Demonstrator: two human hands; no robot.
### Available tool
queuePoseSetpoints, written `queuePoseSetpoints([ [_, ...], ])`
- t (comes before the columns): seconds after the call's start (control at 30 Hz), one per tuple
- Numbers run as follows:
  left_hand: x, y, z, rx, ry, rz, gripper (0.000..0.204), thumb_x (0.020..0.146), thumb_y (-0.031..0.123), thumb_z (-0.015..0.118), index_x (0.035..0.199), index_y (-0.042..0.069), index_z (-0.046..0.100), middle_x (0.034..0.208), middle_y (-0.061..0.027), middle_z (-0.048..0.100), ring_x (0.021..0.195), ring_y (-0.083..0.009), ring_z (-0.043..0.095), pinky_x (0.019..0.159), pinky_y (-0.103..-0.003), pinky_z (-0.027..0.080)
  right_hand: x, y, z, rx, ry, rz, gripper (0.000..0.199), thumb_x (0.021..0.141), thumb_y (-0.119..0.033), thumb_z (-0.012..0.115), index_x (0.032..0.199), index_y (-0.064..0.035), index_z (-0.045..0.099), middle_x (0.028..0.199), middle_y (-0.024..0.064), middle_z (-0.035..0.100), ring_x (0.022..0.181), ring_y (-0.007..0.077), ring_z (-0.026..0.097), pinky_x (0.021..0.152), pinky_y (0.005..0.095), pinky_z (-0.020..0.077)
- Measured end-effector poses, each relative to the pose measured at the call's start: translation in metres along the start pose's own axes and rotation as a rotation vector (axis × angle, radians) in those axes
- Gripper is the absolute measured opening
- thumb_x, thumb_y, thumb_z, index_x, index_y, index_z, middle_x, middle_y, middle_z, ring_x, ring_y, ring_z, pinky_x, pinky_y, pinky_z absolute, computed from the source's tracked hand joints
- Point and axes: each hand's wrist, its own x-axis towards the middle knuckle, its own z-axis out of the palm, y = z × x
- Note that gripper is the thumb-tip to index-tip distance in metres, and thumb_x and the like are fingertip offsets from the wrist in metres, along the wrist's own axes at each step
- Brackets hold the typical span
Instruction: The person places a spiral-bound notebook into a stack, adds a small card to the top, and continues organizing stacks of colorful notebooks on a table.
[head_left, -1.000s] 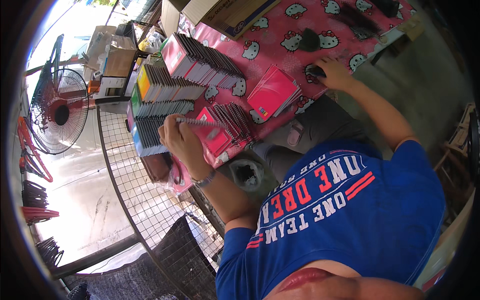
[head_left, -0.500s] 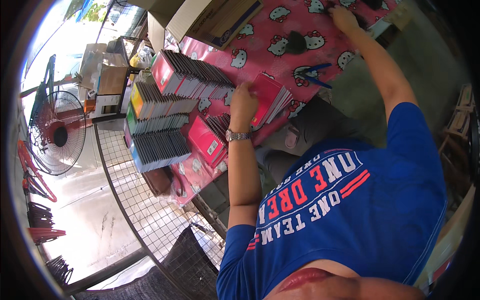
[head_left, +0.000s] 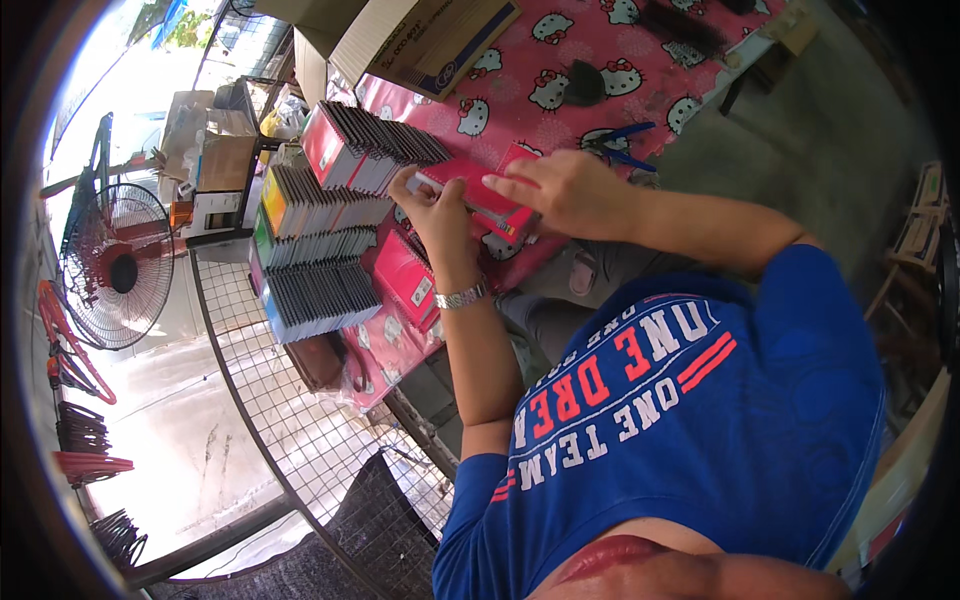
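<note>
Left hand (head_left: 437, 212) and right hand (head_left: 560, 190), now brought together, both grip one flat red packet (head_left: 470, 195) over the pink-clothed desk (head_left: 520, 70), right of the upright packet rows (head_left: 330, 230); blue scissors (head_left: 620, 145) beyond.

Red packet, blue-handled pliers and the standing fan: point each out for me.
red packet (head_left: 492, 205), head view, on its flat red face between the hands
blue-handled pliers (head_left: 622, 143), head view, on the handles
standing fan (head_left: 118, 268), head view, on the hub
</note>
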Motion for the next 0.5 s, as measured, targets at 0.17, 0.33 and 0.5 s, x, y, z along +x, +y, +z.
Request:
queuePoseSetpoints([
  [0.17,-0.030,-0.007,0.008,0.430,0.203,0.222,0.055,0.083,0.011,0.071,0.131,0.008,0.044,0.113,-0.0178,0.048,0.107,-0.0239,0.050,0.093,-0.038,0.043,-0.002,0.017,0.039,0.436,0.252,0.258,0.033,0.081,-0.017,0.072,0.112,-0.0078,0.068,0.095,0.0128,0.071,0.081,0.0263,0.069,0.073,0.0372,0.0539],
  [0.33,-0.035,-0.050,0.019,1.092,0.013,0.887,0.041,0.087,0.019,0.064,0.125,0.006,0.053,0.124,-0.0177,0.053,0.119,-0.0331,0.048,0.108,-0.049,0.032,-0.007,0.041,0.042,0.601,-0.160,0.382,0.034,0.084,-0.019,0.071,0.116,-0.0070,0.067,0.097,0.0178,0.069,0.092,0.0274,0.068,0.080,0.0368,0.0523],
  [0.5,-0.033,-0.054,0.033,1.126,0.019,0.805,0.028,0.091,0.016,0.056,0.117,0.007,0.056,0.103,-0.0125,0.060,0.101,-0.0324,0.055,0.098,-0.045,0.037,-0.027,0.009,0.055,0.461,0.362,0.362,0.059,0.092,-0.032,0.066,0.140,-0.0038,0.049,0.136,0.0209,0.055,0.127,0.0315,0.053,0.103,0.0372,0.0432],
])
